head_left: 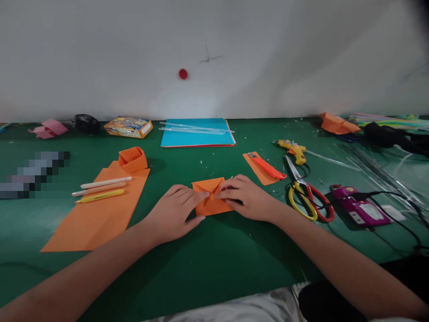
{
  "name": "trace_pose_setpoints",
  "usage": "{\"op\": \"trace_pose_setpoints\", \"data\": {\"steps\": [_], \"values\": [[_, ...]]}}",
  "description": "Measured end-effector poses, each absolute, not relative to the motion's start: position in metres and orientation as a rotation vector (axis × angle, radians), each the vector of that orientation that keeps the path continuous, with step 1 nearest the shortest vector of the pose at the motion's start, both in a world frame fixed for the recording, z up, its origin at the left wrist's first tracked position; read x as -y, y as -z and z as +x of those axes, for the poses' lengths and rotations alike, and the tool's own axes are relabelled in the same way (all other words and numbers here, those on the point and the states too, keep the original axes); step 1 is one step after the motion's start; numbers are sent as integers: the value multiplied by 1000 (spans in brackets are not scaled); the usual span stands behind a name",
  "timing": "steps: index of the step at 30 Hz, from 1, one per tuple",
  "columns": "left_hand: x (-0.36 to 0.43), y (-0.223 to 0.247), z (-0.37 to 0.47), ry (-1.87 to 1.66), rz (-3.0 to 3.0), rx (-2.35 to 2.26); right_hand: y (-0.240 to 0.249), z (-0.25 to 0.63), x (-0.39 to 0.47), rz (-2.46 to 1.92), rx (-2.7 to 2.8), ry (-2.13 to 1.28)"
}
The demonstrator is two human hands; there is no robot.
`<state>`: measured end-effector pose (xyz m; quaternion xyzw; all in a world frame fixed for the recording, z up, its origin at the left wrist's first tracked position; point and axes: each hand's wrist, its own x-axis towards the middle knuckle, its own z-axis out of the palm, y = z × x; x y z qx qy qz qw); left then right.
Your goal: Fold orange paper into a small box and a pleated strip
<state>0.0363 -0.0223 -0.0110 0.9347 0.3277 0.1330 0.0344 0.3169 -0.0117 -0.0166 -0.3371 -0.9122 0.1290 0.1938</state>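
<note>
A small square of folded orange paper [213, 207] lies on the green table in front of me, its flaps meeting near the middle. From the left, my left hand [176, 212] holds it, fingertips on the centre folds and thumb by the lower left edge. My right hand [246, 197] grips the right side, with fingers closed on a flap near the centre. Part of the paper's right edge is hidden under those fingers. Left of my hands, larger orange sheets [90, 228] carry a folded orange paper piece [133, 158] and several pen-like sticks [103, 190].
On the right are scissors [304, 192], an orange cutter [267, 167], a yellow glue gun [292, 148] and a purple device [360, 208] with black cables. At the back lie blue paper sheets [197, 139] with clear sticks, and a small box [129, 127].
</note>
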Motion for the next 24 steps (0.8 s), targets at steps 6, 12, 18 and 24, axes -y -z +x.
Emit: {"op": "trace_pose_setpoints", "data": {"steps": [6, 12, 18, 24], "values": [[22, 14, 34, -517, 3101, -848, 10, 321, 13, -857, 2614, -483], [22, 11, 34, -807, 3207, -751, 4, 319, 18, -825, 2671, -485], [18, 13, 33, -842, 3187, -769, 8, 315, 19, -858, 2658, -357], [15, 16, 31, -778, 3142, -713, 16, 313, 15, -856, 2580, -308]]}}
